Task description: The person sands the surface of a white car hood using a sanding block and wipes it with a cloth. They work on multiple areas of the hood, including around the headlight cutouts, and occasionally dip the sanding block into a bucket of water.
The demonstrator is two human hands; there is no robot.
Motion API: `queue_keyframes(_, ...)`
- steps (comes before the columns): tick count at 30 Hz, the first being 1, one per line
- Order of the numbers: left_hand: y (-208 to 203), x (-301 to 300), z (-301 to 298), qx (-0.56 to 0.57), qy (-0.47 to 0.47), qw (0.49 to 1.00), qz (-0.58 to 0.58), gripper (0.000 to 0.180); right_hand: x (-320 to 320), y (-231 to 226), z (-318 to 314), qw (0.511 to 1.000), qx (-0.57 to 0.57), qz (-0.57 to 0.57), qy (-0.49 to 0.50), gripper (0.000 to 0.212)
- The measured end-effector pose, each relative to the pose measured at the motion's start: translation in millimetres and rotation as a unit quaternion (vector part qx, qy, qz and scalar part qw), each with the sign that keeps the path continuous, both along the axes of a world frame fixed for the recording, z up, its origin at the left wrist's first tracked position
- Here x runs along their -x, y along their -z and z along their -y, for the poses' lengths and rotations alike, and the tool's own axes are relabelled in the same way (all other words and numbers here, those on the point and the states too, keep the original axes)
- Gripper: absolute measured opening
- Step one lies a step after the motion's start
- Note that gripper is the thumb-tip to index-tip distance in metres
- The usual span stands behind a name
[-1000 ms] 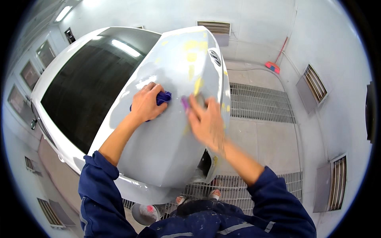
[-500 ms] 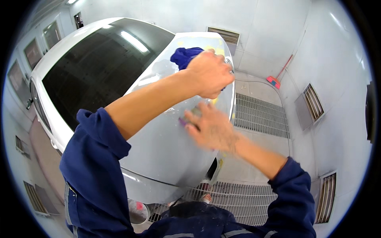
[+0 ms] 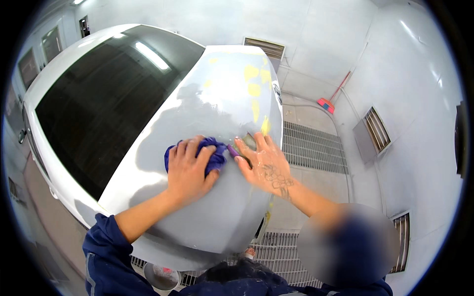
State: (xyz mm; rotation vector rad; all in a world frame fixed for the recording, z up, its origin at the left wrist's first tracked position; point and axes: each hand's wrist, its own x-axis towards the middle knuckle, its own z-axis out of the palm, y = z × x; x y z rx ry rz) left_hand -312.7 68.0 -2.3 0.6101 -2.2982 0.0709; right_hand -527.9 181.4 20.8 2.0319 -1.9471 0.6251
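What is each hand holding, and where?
Left hand presses the bunched blue cloth from above. Right hand lies on a small pad, mostly hidden.
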Motion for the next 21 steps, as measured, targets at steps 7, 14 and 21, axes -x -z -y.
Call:
queue_keyframes(7,57,-1,0,-0.027,0.024,0.997,0.074,0.052,6,76,4,0.999,-0.01,0.032,-0.01,0.045)
queue_keyframes(14,61,25,7,-0.051,0.049,0.989,0.133,0.054,96,106,97,0.989,-0.028,0.052,0.135,0.048)
queue_keyframes(21,81,73,76,-0.01,0.005,0.994,0.108,0.034,36,129,38,0.994,0.004,0.107,0.023,0.049)
